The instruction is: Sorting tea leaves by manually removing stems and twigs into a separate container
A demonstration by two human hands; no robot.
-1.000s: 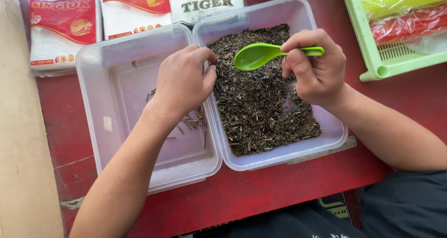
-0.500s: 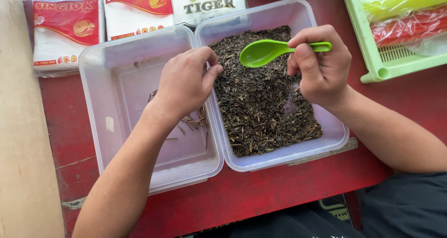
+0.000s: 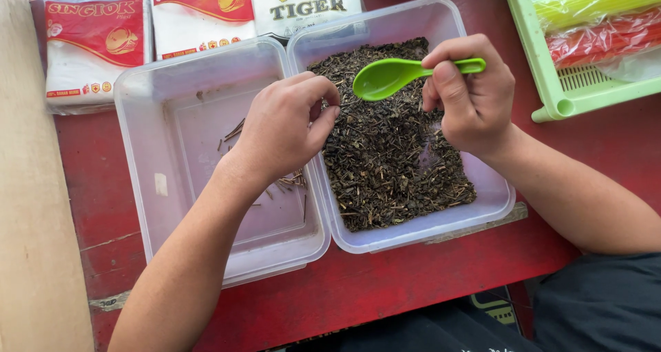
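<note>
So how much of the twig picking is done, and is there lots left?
Only a little looks done: a few thin twigs lie in the left tub. In hand: the left hand pinches at the edge of the dark dried leaves, and the right hand holds an empty green spoon above them. Plenty left: the right tub is full of leaves with pale stems mixed through.

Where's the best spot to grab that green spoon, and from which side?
By the thin handle at its right end, coming from the right, as the right hand does now. The spoon lies level above the tea leaves, bowl pointing left, so that grip probably keeps the bowl free to scoop.
</note>
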